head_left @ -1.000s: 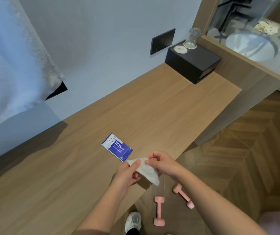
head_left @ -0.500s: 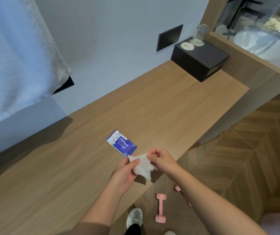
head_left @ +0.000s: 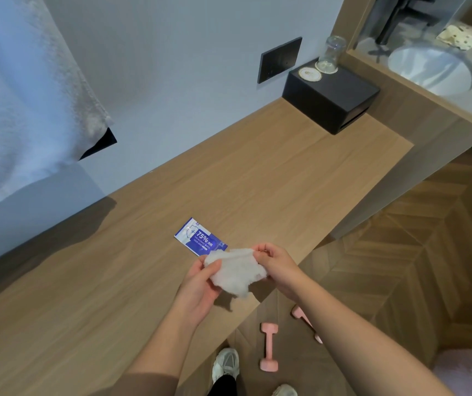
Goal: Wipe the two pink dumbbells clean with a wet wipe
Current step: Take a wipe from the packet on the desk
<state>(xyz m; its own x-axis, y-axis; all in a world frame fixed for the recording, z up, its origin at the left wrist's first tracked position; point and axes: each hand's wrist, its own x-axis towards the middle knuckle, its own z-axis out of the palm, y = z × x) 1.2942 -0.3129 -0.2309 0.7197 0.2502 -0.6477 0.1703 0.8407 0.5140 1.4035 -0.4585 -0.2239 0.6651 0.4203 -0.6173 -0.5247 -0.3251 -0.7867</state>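
Above the near edge of the wooden surface (head_left: 257, 181), your forearms reach forward. Your left hand (head_left: 200, 284) and right hand (head_left: 277, 267) each pinch one side of the crumpled white wet wipe (head_left: 235, 272), stretched between them. On the floor below lie a pink dumbbell (head_left: 269, 347) in full view and a second dumbbell (head_left: 300, 314) partly hidden behind your right forearm. A blue packet (head_left: 199, 238) lies on the surface just beyond the wipe.

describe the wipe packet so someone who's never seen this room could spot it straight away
Start at the long wooden counter that runs along the wall. Near its front edge, just beyond the crumpled white wet wipe, a small flat packet lies on the wood. It is the only blue thing there, with a large white 75% printed on it.
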